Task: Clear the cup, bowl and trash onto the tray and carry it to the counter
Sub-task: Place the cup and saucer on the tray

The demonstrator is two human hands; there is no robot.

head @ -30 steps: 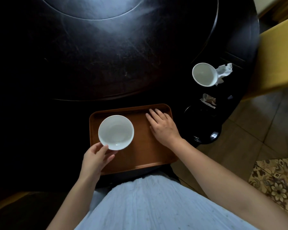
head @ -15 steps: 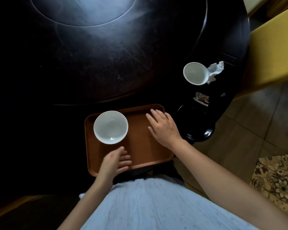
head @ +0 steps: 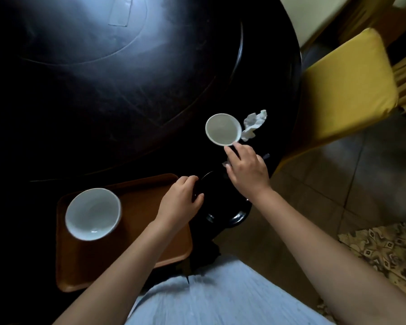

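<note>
Cup: white round ceramic cup (head: 223, 129), upright and empty, on the dark round wooden table (head: 131, 95), well beyond the tray's far right corner.
Bowl: white round ceramic bowl (head: 93, 214), empty, on the left half of the tray, near its left rim.
Tray: brown rectangular plastic tray (head: 136, 207), flat at the table's near edge, in front of my body.
Trash, item one: crumpled white paper napkin (head: 253, 124), on the table just right of the cup, touching or nearly touching its rim; I cannot tell which.
Trash, item two: a small pale scrap (head: 225, 164), mostly hidden under my right hand; its form cannot be made out.
Black plate: glossy black round plate (head: 223, 205), on the table just right of the tray, between my two hands.
Right hand: my right hand (head: 247, 171) is over the table, just below the cup. Fingers loosely spread, index fingertip at the cup's near rim. It grips nothing.
Left hand: my left hand (head: 181, 202) is over the tray's right edge, fingers curled at the black plate's left rim. Whether it grips the rim, I cannot tell.
Surroundings: yellow cushioned chair (head: 345, 87) to the right of the table.
</note>
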